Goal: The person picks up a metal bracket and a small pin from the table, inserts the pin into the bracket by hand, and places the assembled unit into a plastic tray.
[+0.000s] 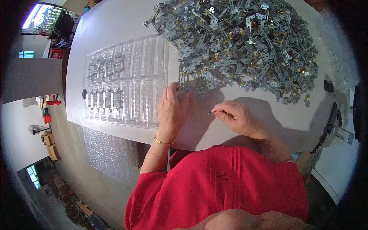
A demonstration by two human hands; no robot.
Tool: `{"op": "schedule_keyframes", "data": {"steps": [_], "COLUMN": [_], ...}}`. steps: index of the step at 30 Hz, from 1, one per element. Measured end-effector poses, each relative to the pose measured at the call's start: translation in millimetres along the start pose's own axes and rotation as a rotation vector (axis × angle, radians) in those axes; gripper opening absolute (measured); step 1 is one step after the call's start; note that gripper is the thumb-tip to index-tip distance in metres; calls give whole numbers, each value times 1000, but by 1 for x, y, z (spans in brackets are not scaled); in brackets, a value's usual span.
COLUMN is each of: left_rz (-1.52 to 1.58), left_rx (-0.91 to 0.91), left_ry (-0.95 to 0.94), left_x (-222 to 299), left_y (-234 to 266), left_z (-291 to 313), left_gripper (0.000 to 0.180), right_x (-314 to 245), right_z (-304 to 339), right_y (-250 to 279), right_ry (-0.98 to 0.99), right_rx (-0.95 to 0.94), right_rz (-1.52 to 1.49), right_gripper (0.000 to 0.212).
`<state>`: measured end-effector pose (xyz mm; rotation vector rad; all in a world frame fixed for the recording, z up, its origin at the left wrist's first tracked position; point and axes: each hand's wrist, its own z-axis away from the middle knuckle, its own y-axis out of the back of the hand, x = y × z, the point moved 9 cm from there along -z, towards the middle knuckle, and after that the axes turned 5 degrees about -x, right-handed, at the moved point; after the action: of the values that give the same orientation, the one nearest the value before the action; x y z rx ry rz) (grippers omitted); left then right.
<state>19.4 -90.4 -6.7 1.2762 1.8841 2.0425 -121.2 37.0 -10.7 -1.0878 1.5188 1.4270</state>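
Note:
My right hand (pixel 241 119) is closed in a pinch over the table, in front of the heap. Between its thumb and forefinger a small thin metal piece (pixel 210 112) sticks out to the left, perhaps a screw or pin; it is too small to tell. My left hand (pixel 172 113) lies beside the clear plastic tray (pixel 161 82), its fingers bent and its thumb apart. Its fingertips are nearest a few flat metal brackets (pixel 181 78) at the heap's left edge. I see nothing held in that hand.
A large heap of grey metal brackets with brassy bits (pixel 245 46) covers the table's far right. Metal pieces in rows (pixel 104 100) fill the tray's left slots. More clear trays (pixel 109 151) are stacked below the white table's (pixel 115 17) left front edge. A small black object (pixel 328 86) lies far right.

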Motion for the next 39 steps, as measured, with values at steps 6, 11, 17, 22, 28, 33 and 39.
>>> {"op": "schedule_keyframes", "data": {"steps": [6,11,17,22,28,33,39], "left_rz": [118,72,144,160,117,192,281], "left_rx": [25,-21,-7,-19,-9,-20,0], "left_ry": [23,61,42,14,44,-4,-1], "left_x": [-1,1,6,-1,-1,1,0], "left_y": [8,8,12,9,6,7,3], "left_z": [-1,4,12,17,21,23,19], "left_gripper": [43,43,43,44,38,35,33], "right_x": [-15,-12,-9,-5,8,12,21], "right_z": [-4,-22,-47,-54,-56,-57,-55], "right_y": [10,3,-17,-24,-27,-33,-36], "right_ry": [137,-83,-129,-168,-198,-300,-393], "right_rx": [180,162,126,151,209,181,181], "right_rz": [30,-215,-235,-267,-230,-342,-532], "right_gripper": [13,11,12,13,13,15,16]}}
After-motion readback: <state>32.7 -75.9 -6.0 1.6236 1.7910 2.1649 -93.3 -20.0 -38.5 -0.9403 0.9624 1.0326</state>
